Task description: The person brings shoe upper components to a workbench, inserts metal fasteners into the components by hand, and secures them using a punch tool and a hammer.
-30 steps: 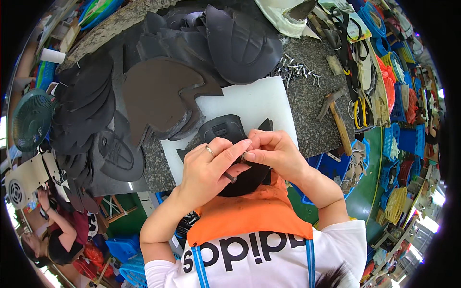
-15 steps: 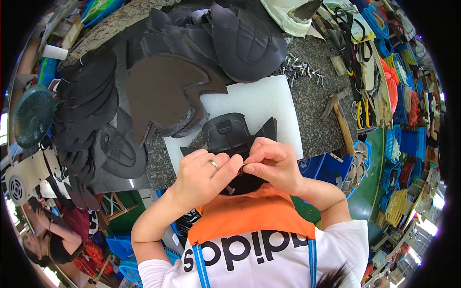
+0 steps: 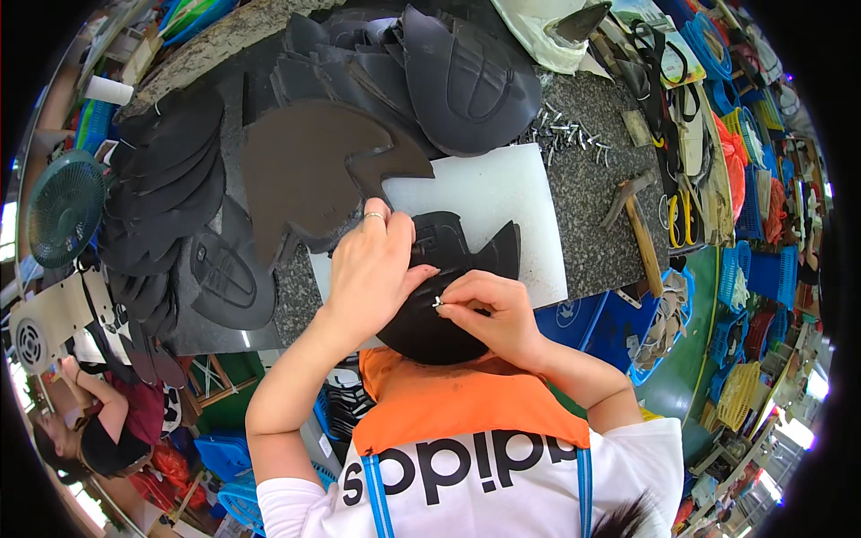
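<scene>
A black molded foam piece (image 3: 435, 332) with a pointed side flap lies over the near edge of the white board, its rounded lower part hanging down against my orange apron. My left hand (image 3: 369, 269) grips its left side, fingers over the upper part and thumb across the middle. To the right, my right hand (image 3: 498, 318) is closed in a pinch above the same piece. A small silver metal fastener (image 3: 438, 303) shows between its thumb and index finger. The left flap of the piece is hidden beneath my left hand.
The white board (image 3: 511, 197) rests on a speckled stone tabletop (image 3: 592, 206). Dark foam sheets (image 3: 309, 166) and stacked molded pieces (image 3: 466, 81) lie beyond and left. Loose metal fasteners (image 3: 574, 134), a wooden-handled hammer (image 3: 639, 224) and yellow-handled scissors (image 3: 682, 215) lie right. Another person (image 3: 108, 421) is at far left.
My hands were pinching together near the apron. My left hand has moved up and left onto the foam piece; my right has shifted slightly down, and the silver fastener now shows in it.
</scene>
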`<state>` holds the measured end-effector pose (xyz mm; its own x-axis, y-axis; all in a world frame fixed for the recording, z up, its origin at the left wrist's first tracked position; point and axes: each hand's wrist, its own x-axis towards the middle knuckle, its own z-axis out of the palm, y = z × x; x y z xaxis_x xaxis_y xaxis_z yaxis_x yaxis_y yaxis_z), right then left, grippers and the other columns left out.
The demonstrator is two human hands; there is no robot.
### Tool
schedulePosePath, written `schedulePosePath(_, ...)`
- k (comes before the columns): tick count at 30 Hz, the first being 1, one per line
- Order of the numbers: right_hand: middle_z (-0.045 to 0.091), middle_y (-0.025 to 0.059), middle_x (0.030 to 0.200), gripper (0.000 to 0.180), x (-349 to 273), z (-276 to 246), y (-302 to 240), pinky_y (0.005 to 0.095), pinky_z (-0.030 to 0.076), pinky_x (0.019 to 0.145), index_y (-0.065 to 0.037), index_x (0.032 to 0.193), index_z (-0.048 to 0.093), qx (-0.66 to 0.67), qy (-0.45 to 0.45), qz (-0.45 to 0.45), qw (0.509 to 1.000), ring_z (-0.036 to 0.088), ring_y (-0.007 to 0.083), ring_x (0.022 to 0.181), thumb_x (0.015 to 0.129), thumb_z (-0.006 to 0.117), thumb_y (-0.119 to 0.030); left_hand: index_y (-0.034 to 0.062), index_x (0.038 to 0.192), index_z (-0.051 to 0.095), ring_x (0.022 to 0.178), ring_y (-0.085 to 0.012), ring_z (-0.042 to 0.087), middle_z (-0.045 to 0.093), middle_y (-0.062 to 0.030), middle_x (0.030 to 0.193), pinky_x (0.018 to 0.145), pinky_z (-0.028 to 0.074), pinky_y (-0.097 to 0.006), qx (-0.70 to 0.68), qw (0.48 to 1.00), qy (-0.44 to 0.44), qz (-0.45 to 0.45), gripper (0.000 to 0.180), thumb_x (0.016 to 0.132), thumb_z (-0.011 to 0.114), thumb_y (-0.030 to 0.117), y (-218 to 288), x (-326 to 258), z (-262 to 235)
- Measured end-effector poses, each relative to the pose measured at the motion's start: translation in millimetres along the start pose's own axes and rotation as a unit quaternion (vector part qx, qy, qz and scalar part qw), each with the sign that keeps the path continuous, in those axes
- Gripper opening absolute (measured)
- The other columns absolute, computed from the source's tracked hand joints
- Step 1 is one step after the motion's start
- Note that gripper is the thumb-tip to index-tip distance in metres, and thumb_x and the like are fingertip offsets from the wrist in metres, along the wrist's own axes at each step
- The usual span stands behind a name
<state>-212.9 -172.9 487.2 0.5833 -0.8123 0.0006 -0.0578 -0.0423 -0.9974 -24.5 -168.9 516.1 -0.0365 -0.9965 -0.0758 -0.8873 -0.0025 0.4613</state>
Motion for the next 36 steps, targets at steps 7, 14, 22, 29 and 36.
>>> schedulePosePath(7, 0.063, 0.0079, 0.087, 0.007, -1.4, -4.9, -1.8, 0.0219, 0.050, 0.061, 0.003, 0.086, 0.065, 0.089, -0.006, 0.057, 0.994, 0.061, 0.0107, 0.073, 0.079, 0.068, 0.003, 0.0028, 0.088, 0.055, 0.077, -0.0341, 0.060, 0.060, -0.0142, 0.082, 0.063, 0.048, -0.036, -0.132, 0.984, -0.124, -0.004, 0.030, 0.068, 0.075, 0.013, -2.3, 13.1, -15.4)
schedulePosePath(14, 0.053, 0.0054, 0.084, 0.010, 4.0, -9.1, -32.9, 0.0219, 0.040, 0.062, 0.001, 0.088, 0.068, 0.112, 0.091, -0.120, 0.982, 0.050, 0.0112, 0.072, 0.078, 0.069, 0.002, -0.0001, 0.099, 0.065, 0.060, -0.0021, 0.051, 0.060, 0.0017, 0.076, 0.052, 0.042, -0.018, -0.546, 0.821, -0.081, -0.147, 0.016, 0.089, 0.060, 0.012, 32.9, -21.6, -51.2)
schedulePosePath(22, 0.047, 0.0043, 0.085, 0.010, 4.9, 2.0, -40.8, 0.0227, 0.036, 0.066, 0.000, 0.086, 0.067, 0.131, 0.128, -0.137, 0.973, 0.044, 0.0125, 0.076, 0.077, 0.070, -0.001, -0.0026, 0.100, 0.067, 0.070, -0.0056, 0.055, 0.062, -0.0076, 0.101, 0.053, 0.044, -0.017, -0.633, 0.769, -0.023, -0.088, 0.019, 0.088, 0.062, 0.011, 41.4, -35.2, -45.3)
schedulePosePath(29, 0.047, 0.0078, 0.086, 0.011, 4.0, 8.3, -41.1, 0.0247, 0.036, 0.069, 0.000, 0.083, 0.057, 0.063, 0.182, -0.181, 0.965, 0.044, 0.0161, 0.078, 0.079, 0.067, -0.003, -0.0060, 0.098, 0.067, 0.069, -0.0092, 0.055, 0.061, -0.0107, 0.095, 0.056, 0.044, -0.018, -0.644, 0.762, 0.009, -0.065, 0.017, 0.085, 0.064, 0.004, 47.4, -43.6, -40.4)
schedulePosePath(36, 0.045, 0.0084, 0.088, 0.025, 9.2, -3.2, -33.7, 0.0272, 0.038, 0.069, -0.003, 0.082, 0.051, 0.021, 0.165, -0.183, 0.969, 0.043, 0.0176, 0.078, 0.075, 0.074, -0.010, -0.0063, 0.097, 0.067, 0.066, -0.0077, 0.054, 0.062, -0.0090, 0.089, 0.054, 0.043, -0.019, -0.635, 0.770, 0.000, -0.069, 0.017, 0.085, 0.063, 0.006, 48.9, -38.3, -40.6)
